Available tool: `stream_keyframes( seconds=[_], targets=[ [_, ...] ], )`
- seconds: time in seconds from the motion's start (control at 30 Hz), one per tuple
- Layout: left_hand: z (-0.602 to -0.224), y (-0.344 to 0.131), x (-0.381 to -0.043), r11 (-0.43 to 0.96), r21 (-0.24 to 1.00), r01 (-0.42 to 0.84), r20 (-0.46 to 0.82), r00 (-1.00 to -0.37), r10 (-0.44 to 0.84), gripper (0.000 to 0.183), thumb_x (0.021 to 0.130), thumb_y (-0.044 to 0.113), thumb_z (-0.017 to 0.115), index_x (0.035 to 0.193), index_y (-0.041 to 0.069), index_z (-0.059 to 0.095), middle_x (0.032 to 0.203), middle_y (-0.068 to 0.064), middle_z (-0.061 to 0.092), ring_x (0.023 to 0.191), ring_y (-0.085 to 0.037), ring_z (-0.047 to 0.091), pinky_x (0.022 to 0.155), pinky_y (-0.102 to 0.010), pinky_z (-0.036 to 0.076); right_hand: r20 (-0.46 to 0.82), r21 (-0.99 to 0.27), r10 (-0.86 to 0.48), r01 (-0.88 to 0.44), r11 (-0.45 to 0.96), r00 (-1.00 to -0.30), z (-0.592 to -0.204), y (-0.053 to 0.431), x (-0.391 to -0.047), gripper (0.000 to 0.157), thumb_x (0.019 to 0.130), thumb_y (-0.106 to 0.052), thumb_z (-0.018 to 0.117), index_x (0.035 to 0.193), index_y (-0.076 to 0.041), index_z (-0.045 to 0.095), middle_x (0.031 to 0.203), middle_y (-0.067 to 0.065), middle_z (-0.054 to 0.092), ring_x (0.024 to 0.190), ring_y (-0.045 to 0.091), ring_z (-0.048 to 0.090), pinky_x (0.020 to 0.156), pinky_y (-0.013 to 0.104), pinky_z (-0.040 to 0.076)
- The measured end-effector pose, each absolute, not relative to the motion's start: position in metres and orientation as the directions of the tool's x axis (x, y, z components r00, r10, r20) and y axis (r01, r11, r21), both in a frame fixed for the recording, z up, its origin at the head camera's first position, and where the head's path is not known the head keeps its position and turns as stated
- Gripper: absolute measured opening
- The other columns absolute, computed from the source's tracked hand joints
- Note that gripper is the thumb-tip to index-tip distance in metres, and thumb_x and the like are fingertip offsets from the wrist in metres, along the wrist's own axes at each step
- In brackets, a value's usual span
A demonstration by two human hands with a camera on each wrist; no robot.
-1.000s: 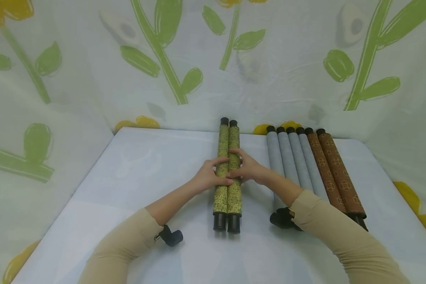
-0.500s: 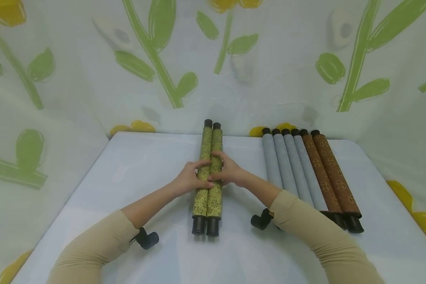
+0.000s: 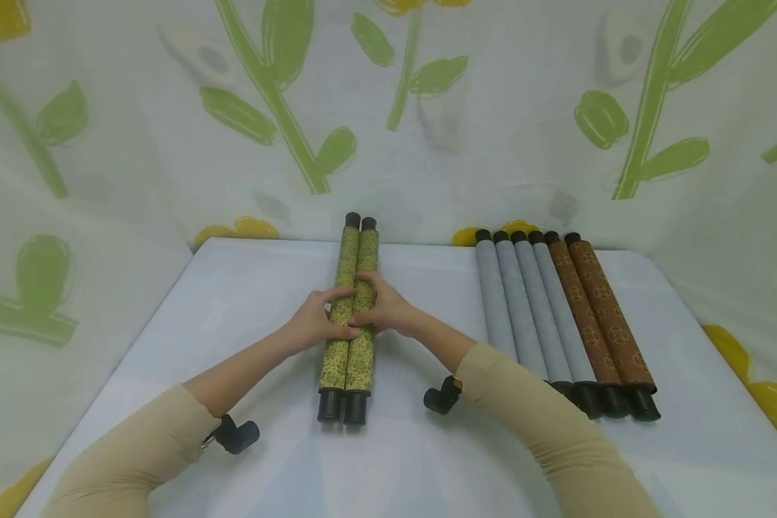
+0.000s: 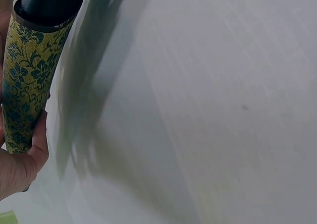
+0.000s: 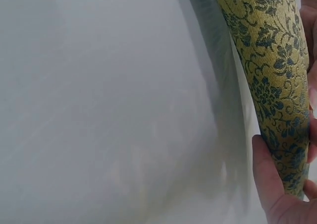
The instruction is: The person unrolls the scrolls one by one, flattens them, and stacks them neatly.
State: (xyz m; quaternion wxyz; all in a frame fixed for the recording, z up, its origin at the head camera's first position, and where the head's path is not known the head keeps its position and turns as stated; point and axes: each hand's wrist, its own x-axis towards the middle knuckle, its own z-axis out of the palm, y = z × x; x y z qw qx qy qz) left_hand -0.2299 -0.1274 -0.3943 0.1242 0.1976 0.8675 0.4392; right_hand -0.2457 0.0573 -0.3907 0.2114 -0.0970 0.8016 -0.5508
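Head view: left hand (image 3: 312,320) and right hand (image 3: 390,308) grip two yellow rolls (image 3: 360,363)

Thumbs and fingers curl round the pair from both sides, the rolls side by side between them; each wrist view shows their cloth dark-flowered, merely speckled from above; only the head view shows, well right of the fingers, four grey rolls (image 3: 522,309) and two brown rolls (image 3: 611,316).

I see finely textured woven cloth, faintly lustrous, on the long yellow cylinders with blue-grey flowers (image 5: 270,75); their smooth black round ends (image 4: 52,3) look like plastic. To me the slim pale-grey cylinders (image 3: 540,309) look matt, the brown patterned cylinders (image 3: 610,309) cloth-covered, the white flat tabletop (image 3: 414,460) smooth, softly glossy.
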Motion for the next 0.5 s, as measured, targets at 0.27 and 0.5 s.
stream_keyframes(
  seconds=[0.27,0.5],
  targets=[
    [-0.395,-0.15,-0.232,0.538,0.818,0.203,-0.069,-0.895,0.442,0.076,0.075,0.025,0.081,0.14,0.008,0.044,0.142,-0.022,0.04,0.077,-0.022,0.056,0.066,-0.031,0.047,-0.239,-0.933,-0.395,0.096,0.348,-0.887,-0.393,0.034,-0.247,0.092,0.076,-0.005,0.077,0.149,-0.021,0.023,0.153,0.017,0.021,0.127,0.04,0.04,0.071,0.042,0.055],
    [-0.401,-0.164,-0.243,0.602,0.779,0.177,-0.122,-0.898,0.422,0.079,0.076,0.029,0.079,0.142,0.008,0.041,0.146,-0.023,0.036,0.103,-0.036,0.053,0.078,-0.038,0.048,-0.189,-0.913,-0.38,0.02,0.407,-0.906,-0.399,0.018,-0.256,0.091,0.076,-0.007,0.077,0.149,-0.015,0.024,0.152,0.015,0.027,0.138,0.032,0.029,0.107,0.046,0.033]
  ],
)
